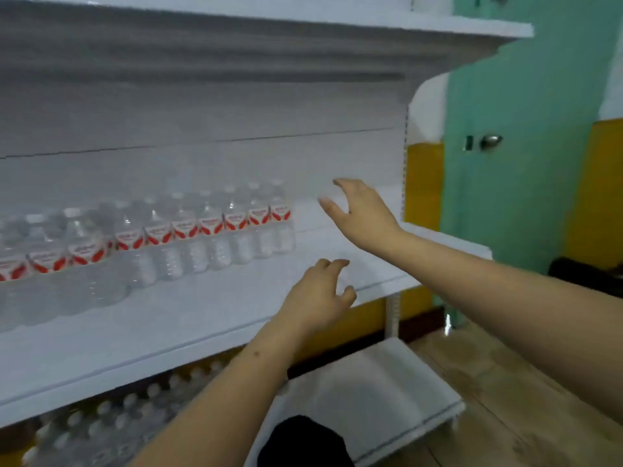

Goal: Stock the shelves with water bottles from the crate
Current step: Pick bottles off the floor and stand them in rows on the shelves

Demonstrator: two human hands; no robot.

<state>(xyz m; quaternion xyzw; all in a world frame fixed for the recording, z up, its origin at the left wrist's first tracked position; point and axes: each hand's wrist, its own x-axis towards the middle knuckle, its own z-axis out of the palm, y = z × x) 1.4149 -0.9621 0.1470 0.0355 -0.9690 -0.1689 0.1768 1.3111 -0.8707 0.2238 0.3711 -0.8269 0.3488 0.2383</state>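
Note:
A row of several clear water bottles (188,237) with red-and-white labels stands along the back of the white middle shelf (188,328), from the left edge to about the middle. My right hand (357,214) hovers just right of the last bottle, fingers spread and loosely bent, holding nothing. My left hand (320,294) hangs over the shelf's front part, below the right hand, fingers loosely curled and empty. No crate is in view.
More bottles (111,419) fill the lower shelf at bottom left. A bare white bottom shelf (387,392) juts out at lower right over a wooden floor. A green door with a knob (490,141) stands right of the rack. An upper shelf (303,15) runs overhead.

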